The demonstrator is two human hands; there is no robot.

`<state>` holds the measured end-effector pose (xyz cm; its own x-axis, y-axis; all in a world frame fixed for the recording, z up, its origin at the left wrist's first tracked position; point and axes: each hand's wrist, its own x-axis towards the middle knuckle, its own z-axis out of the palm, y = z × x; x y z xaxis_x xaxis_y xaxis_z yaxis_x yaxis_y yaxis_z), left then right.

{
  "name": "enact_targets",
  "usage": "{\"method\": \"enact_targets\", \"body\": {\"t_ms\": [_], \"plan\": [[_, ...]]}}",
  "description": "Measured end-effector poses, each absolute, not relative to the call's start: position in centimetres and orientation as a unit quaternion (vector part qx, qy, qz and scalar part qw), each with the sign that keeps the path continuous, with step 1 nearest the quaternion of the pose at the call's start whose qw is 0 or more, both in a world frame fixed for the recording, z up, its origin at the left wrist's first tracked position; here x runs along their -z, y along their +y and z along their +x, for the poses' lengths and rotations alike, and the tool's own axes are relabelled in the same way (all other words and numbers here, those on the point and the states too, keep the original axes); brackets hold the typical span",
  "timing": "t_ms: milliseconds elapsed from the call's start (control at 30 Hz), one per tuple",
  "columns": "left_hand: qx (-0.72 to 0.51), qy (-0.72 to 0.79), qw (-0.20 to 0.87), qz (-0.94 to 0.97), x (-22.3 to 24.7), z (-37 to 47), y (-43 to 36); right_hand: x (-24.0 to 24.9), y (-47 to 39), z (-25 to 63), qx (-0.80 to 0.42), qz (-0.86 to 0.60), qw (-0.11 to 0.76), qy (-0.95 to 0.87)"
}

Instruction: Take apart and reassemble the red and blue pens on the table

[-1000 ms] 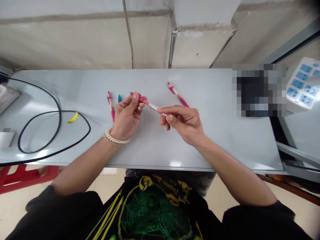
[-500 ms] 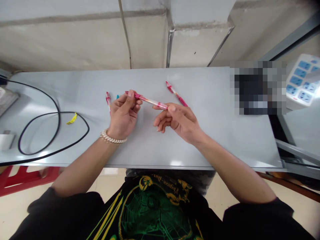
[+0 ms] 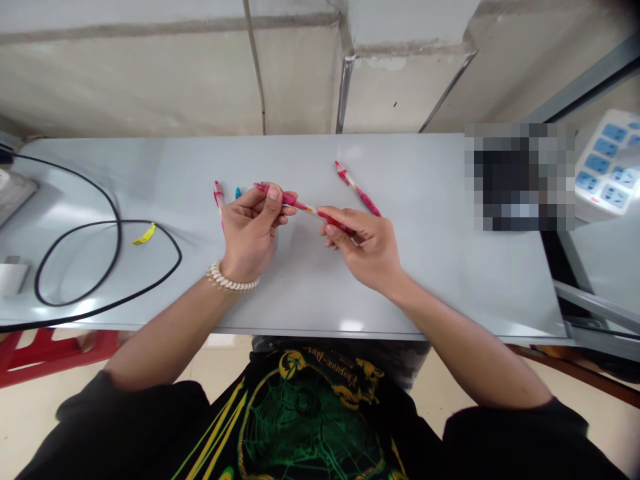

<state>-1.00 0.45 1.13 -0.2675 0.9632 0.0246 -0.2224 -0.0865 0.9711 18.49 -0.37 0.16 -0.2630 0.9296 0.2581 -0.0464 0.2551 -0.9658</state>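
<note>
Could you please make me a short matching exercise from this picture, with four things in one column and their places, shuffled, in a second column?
Things
1. Pink-and-clear slender pen
2. Thin black cable
3. Cream-coloured coiled bracelet
4. White power strip with blue sockets

Places
A. Around the person's left wrist
B. Near the picture's right edge
C. Held by the left hand and the right hand
D. Lying in a loop on the pale grey smooth tabletop

Right pairs: 1-C, 2-D, 3-A, 4-B
</note>
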Motion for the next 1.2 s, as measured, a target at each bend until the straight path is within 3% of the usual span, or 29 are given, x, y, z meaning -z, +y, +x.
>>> {"method": "enact_targets", "body": {"t_ms": [200, 400, 600, 967, 1200], "plan": [[-0.645, 0.475, 0.477, 0.362, -1.56, -0.82, 0.58, -0.34, -0.49, 18.31, -0.539, -0.365, 0.469, -0.597], [-0.632, 0.471, 0.491, 0.37, -1.55, -0.75, 0.48, -0.34, -0.15, 18.55, -0.432, -0.367, 0.523, -0.637], [-0.636, 0.469, 0.491, 0.367, -1.64, -0.74, 0.52, -0.28, -0.62, 18.15, -0.482, -0.364, 0.507, -0.616], [-0.621, 0.479, 0.501, 0.366, -1.67, -0.91, 0.37, -0.48, -0.43, 18.39, -0.399, -0.365, 0.534, -0.65], [-0.619, 0.478, 0.498, 0.375, -1.62, -1.0, 0.43, -0.79, -0.71, 18.37, -0.414, -0.378, 0.518, -0.646]]}}
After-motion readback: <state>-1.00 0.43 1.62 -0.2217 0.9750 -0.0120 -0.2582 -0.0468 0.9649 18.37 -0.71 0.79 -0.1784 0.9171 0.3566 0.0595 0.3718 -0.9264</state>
